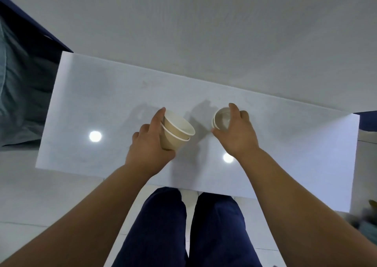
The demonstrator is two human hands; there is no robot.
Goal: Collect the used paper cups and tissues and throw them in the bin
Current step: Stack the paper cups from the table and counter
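Observation:
Over the middle of the white table (102,103), my left hand (150,144) grips two tan paper cups (175,133) nested one inside the other, tilted with their mouths toward the right. My right hand (237,132) holds a second nested pair of paper cups (221,119) from above, thumb and fingers curled round the rims; the mouths face up and left, and the inside looks white. The two stacks are apart, with a gap between them. No tissue and no bin is in view.
A dark blue sofa or bed with grey-blue fabric (20,73) stands left of the table. My legs in dark blue trousers (183,226) stand at the table's near edge. Blurred objects (365,219) lie on the floor at the lower right. Pale wall behind the table.

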